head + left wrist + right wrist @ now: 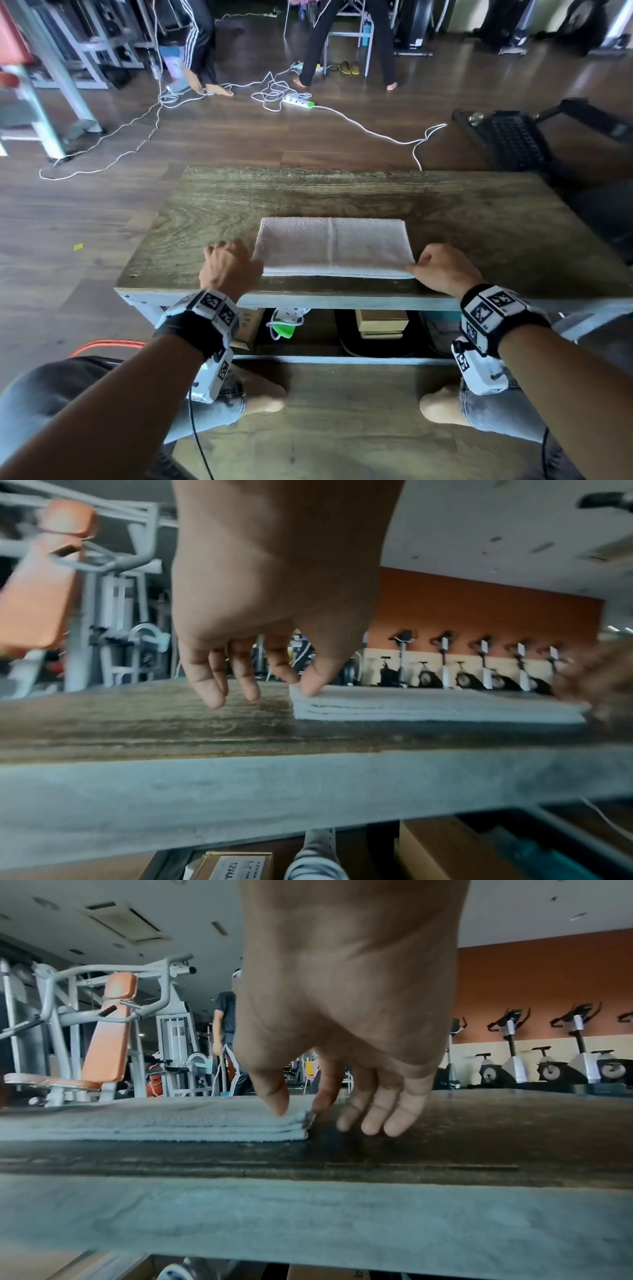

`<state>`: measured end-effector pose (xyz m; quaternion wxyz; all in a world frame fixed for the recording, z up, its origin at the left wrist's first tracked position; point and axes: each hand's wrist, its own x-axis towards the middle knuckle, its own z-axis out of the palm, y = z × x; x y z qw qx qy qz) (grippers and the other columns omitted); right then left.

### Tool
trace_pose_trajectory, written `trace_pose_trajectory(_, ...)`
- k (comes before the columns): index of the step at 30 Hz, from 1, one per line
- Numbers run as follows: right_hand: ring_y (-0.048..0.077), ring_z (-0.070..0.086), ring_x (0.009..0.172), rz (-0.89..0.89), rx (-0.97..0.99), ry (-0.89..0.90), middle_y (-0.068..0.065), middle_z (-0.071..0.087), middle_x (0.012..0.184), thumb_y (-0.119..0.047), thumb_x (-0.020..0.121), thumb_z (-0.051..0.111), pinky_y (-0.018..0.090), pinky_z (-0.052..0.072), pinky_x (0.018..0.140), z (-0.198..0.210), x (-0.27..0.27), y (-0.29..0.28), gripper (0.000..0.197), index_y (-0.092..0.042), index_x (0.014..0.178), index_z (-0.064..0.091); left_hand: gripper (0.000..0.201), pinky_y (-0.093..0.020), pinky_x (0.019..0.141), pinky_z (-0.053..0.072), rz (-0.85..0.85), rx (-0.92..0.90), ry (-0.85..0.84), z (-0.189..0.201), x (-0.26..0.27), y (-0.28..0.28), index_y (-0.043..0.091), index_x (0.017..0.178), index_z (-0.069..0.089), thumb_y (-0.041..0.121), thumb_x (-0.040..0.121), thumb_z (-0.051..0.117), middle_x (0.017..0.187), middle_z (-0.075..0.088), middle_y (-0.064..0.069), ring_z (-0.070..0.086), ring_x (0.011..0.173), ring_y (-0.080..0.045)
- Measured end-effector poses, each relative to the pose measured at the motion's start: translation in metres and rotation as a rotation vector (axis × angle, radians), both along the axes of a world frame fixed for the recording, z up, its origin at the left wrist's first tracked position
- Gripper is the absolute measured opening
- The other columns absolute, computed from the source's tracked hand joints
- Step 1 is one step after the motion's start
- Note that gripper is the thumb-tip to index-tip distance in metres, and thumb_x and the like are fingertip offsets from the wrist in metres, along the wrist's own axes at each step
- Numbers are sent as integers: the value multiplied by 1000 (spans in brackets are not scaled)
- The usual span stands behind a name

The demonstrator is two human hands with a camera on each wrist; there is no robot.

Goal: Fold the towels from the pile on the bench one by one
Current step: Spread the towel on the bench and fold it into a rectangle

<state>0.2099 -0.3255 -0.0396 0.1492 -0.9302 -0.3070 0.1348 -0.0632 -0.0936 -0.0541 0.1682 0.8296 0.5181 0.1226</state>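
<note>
towel (334, 245): one, folded, on bench (212, 205); left hand (230, 265), right hand (445, 270): fingers (329, 1080) pinching near corners.

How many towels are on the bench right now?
1. The folded towel lies at the front of the bench, left hand at one near corner, right hand at the other. Others may be out of view.

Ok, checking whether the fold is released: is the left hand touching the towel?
Touching. In the left wrist view the thumb of the left hand rests on the towel at its corner, no gap.
</note>
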Motion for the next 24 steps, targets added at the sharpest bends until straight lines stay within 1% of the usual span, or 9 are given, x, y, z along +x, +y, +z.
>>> trace_pose_trajectory(2, 19, 58, 99, 103, 126, -94, -4, 62, 103, -48, 83, 69, 39, 54, 84, -8, -2, 0, 29, -27, 103, 64, 28, -44, 88, 48, -141, 124, 32, -4, 3, -6, 15, 107, 58, 35, 88, 54, 117, 56, -11, 45, 112, -29)
trace_pose_trajectory(4, 20, 49, 114, 323, 240, -160, -4, 56, 119, -44, 88, 65, 39, 47, 94, -19, -6, 0, 32, -30, 117, 65, 31, -42, 95, 45, -370, 178, 5, -8, 9, -14, 21, 115, 58, 21, 84, 56, 130, 54, -4, 44, 119, -22)
trace_pose_trajectory(6, 19, 48, 120, 506, 162, -185, -9, 55, 128, -47, 93, 55, 40, 44, 100, -28, -14, 0, 34, -33, 122, 65, 35, -43, 102, 40, -507, 182, 36, -12, 12, -23, 27, 119, 60, 18, 85, 56, 133, 55, 4, 46, 123, -18)
trace_pose_trajectory(8, 17, 52, 111, 517, 129, -207, -14, 58, 118, -51, 93, 48, 42, 47, 93, -31, -20, 1, 30, -34, 110, 67, 28, -41, 99, 40, -506, 187, 55, -15, 12, -28, 29, 110, 63, 19, 85, 55, 123, 60, 7, 53, 116, -18)
trace_pose_trajectory(10, 19, 55, 93, 469, 180, -270, -11, 57, 93, -56, 91, 40, 40, 47, 81, -29, -23, 2, 37, -30, 84, 64, 16, -39, 87, 44, -466, 236, 22, -14, 12, -32, 26, 93, 64, 24, 85, 51, 103, 63, 4, 58, 99, -21)
trace_pose_trajectory(12, 18, 53, 85, 425, 216, -317, -8, 54, 83, -59, 90, 36, 37, 45, 76, -26, -27, 8, 42, -27, 75, 59, 16, -36, 75, 47, -476, 252, -42, -14, 17, -34, 22, 85, 63, 26, 83, 47, 90, 61, 2, 57, 87, -22)
trace_pose_trajectory(16, 19, 52, 118, 472, 257, -208, -1, 60, 123, -44, 96, 47, 41, 46, 99, -29, -41, 47, 39, -18, 123, 61, 22, -40, 81, 49, -605, 206, -134, -13, 54, -41, 21, 107, 60, 25, 88, 48, 110, 61, 1, 54, 100, -21)
trace_pose_trajectory(19, 20, 30, 145, 520, 170, -145, 2, 37, 156, -36, 99, 44, 44, 30, 118, -39, -55, 80, 52, -19, 147, 40, 39, -45, 104, 42, -604, 129, -91, -15, 90, -47, 15, 131, 50, 23, 94, 43, 138, 52, -4, 44, 130, -23)
trace_pose_trajectory(24, 18, -2, 155, 501, -23, -221, -4, 2, 168, -55, 89, -6, 45, 7, 125, -68, -53, 85, 78, -26, 159, 8, 58, -42, 122, 8, -574, 44, 48, -45, 95, -41, 28, 155, 17, 48, 101, 15, 163, 11, 7, 3, 151, -17)
